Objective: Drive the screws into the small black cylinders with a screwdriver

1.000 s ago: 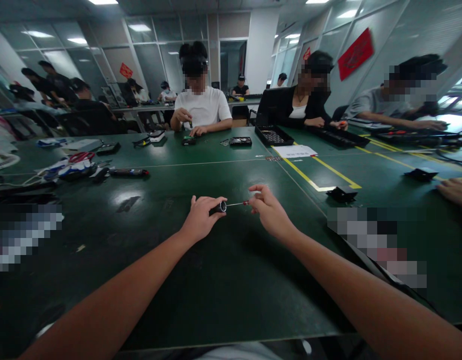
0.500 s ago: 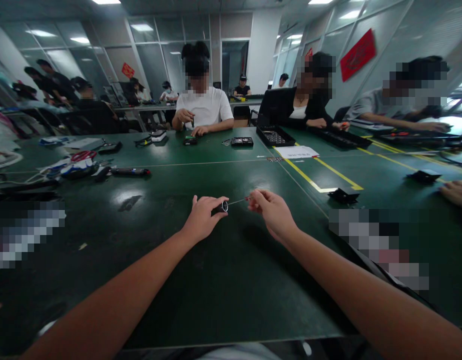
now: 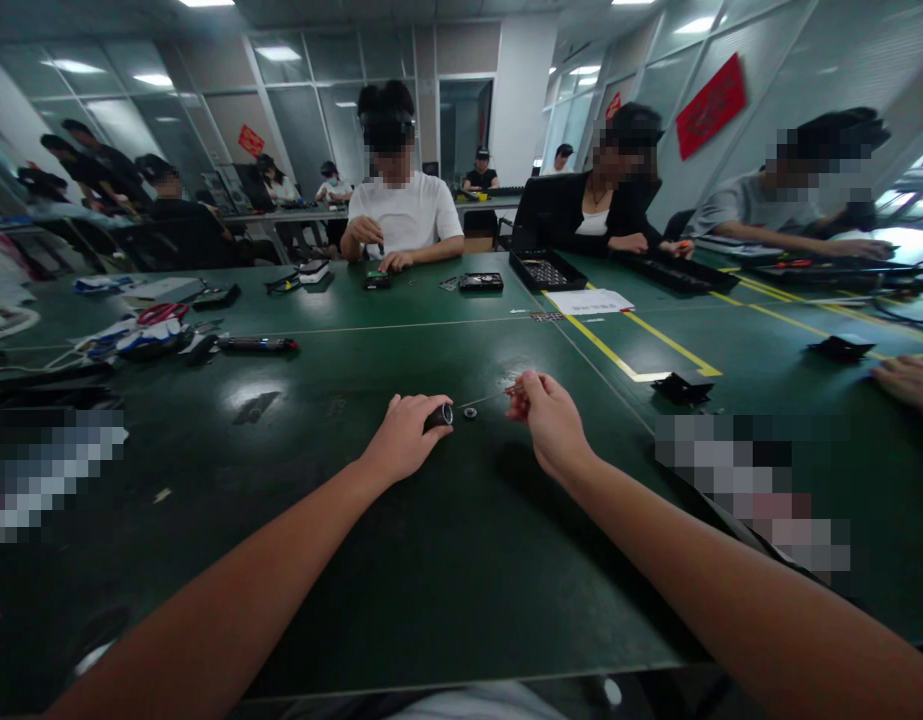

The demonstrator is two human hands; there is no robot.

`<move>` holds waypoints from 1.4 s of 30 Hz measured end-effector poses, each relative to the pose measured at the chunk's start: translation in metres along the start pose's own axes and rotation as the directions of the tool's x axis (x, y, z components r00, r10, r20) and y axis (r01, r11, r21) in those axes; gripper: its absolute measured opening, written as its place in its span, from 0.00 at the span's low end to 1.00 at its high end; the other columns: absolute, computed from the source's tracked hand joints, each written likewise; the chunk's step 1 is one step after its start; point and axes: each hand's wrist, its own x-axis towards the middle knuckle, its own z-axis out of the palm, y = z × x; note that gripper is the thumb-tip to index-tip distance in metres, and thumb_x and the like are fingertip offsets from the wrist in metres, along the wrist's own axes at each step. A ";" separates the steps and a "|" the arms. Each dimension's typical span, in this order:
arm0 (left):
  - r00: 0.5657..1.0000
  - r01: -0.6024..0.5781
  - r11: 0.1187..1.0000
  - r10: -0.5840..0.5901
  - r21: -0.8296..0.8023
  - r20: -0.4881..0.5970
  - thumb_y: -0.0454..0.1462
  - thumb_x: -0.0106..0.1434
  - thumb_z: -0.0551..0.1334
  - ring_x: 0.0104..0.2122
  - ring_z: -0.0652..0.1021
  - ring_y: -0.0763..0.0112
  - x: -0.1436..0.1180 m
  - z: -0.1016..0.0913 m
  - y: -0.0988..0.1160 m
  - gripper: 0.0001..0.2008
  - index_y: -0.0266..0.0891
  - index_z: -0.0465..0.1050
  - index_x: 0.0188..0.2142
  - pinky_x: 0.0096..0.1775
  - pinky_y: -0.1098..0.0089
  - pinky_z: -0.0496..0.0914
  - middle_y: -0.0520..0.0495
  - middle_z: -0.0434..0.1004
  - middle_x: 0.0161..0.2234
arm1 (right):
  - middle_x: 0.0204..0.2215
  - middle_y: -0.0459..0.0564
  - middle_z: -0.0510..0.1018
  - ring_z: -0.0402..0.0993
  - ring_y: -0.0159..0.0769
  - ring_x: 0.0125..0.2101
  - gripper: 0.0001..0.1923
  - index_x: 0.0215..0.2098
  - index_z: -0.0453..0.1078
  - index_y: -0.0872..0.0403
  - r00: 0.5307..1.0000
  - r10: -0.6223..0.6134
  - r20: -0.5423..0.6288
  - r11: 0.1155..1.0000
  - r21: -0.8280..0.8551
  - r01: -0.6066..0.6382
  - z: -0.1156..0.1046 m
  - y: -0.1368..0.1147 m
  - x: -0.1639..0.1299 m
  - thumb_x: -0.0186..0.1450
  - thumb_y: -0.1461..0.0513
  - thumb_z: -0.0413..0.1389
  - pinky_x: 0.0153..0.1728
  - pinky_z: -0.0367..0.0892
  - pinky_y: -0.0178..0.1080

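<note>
My left hand (image 3: pixel 403 438) is closed around a short black cylinder (image 3: pixel 439 414) with a shiny ring at its open end, which faces right. To the right, my right hand (image 3: pixel 549 418) pinches a thin metal rod (image 3: pixel 485 399). The rod points left at the cylinder, and its tip is just clear of the opening. Between my hands, a small round dark part (image 3: pixel 470 412) with a light centre lies below the rod, apparently on the green table (image 3: pixel 446 560). My fingers cover most of the cylinder's body and the rod's right end.
Left of my hands lie a dark pen-shaped tool (image 3: pixel 257 344) and red-handled scissors (image 3: pixel 162 314) among cables. A black bracket-like part (image 3: pixel 681 387) stands at the right. Black trays (image 3: pixel 549 270) are farther back. Co-workers sit opposite, and another person's hand (image 3: pixel 907 380) rests at the right edge.
My right hand has moved slightly right, drawing the rod's tip away from the cylinder. A small round part now shows between my hands. My left hand keeps its grip.
</note>
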 end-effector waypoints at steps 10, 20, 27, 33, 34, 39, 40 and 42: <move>0.998 0.062 0.994 -0.059 -0.094 0.034 0.38 0.69 0.56 0.55 0.73 0.56 0.011 -0.003 0.018 0.21 0.40 0.65 0.60 0.58 0.54 0.69 0.40 0.72 0.57 | 0.26 0.44 0.71 0.70 0.33 0.26 0.16 0.35 0.68 0.49 0.996 -0.070 -0.050 0.993 0.087 0.074 -0.001 -0.017 -0.003 0.64 0.46 0.56 0.29 0.71 0.38; 0.951 0.105 0.982 -0.145 0.156 0.274 0.47 0.62 0.66 0.42 0.79 0.55 0.056 0.008 0.029 0.14 0.46 0.76 0.45 0.42 0.62 0.72 0.44 0.79 0.42 | 0.24 0.43 0.71 0.69 0.34 0.26 0.17 0.33 0.68 0.49 0.998 -0.067 -0.018 0.994 0.082 0.068 0.000 -0.012 -0.003 0.63 0.45 0.57 0.28 0.70 0.38; 0.941 0.067 0.986 -0.112 0.151 0.319 0.46 0.62 0.64 0.36 0.77 0.61 0.053 0.002 0.023 0.11 0.43 0.75 0.39 0.37 0.66 0.68 0.47 0.78 0.38 | 0.25 0.44 0.72 0.69 0.33 0.26 0.18 0.33 0.69 0.50 0.998 -0.068 0.013 0.993 0.100 0.066 0.001 -0.015 -0.006 0.62 0.45 0.58 0.27 0.70 0.37; 0.954 0.122 0.991 -0.133 0.057 0.268 0.44 0.63 0.61 0.37 0.77 0.62 0.039 -0.011 0.007 0.11 0.43 0.77 0.40 0.38 0.66 0.68 0.47 0.79 0.40 | 0.25 0.43 0.72 0.69 0.32 0.26 0.17 0.34 0.69 0.51 0.998 -0.046 0.044 0.994 0.102 0.042 0.000 -0.012 -0.005 0.63 0.46 0.58 0.27 0.68 0.37; 0.957 0.125 0.992 -0.125 0.016 0.261 0.44 0.63 0.60 0.38 0.77 0.62 0.037 -0.014 0.003 0.12 0.43 0.78 0.41 0.39 0.66 0.68 0.47 0.80 0.41 | 0.25 0.43 0.72 0.69 0.32 0.26 0.17 0.34 0.69 0.51 0.998 -0.043 0.047 0.994 0.104 0.038 0.000 -0.011 -0.005 0.63 0.46 0.59 0.27 0.68 0.37; 0.942 0.289 0.911 -0.215 -0.294 0.259 0.44 0.65 0.55 0.30 0.74 0.69 0.027 -0.035 -0.016 0.17 0.40 0.78 0.44 0.32 0.70 0.66 0.46 0.77 0.36 | 0.25 0.43 0.72 0.69 0.31 0.26 0.18 0.33 0.70 0.51 0.998 -0.038 0.059 0.993 0.117 0.031 0.001 -0.011 -0.006 0.61 0.45 0.60 0.27 0.68 0.37; 0.938 0.329 0.865 -0.253 -0.378 0.239 0.45 0.65 0.55 0.28 0.72 0.70 0.023 -0.041 -0.018 0.17 0.38 0.78 0.44 0.29 0.71 0.64 0.46 0.75 0.34 | 0.25 0.43 0.73 0.69 0.31 0.26 0.18 0.33 0.70 0.51 0.998 -0.034 0.058 0.993 0.119 0.027 0.002 -0.012 -0.007 0.61 0.45 0.60 0.27 0.68 0.37; 0.930 0.364 0.747 -0.320 -0.556 0.180 0.46 0.65 0.57 0.26 0.70 0.73 0.014 -0.052 -0.024 0.17 0.37 0.76 0.41 0.25 0.73 0.61 0.47 0.72 0.32 | 0.25 0.43 0.73 0.69 0.32 0.26 0.19 0.33 0.70 0.50 0.998 -0.024 0.062 0.992 0.122 0.017 0.002 -0.011 -0.007 0.61 0.45 0.61 0.27 0.68 0.37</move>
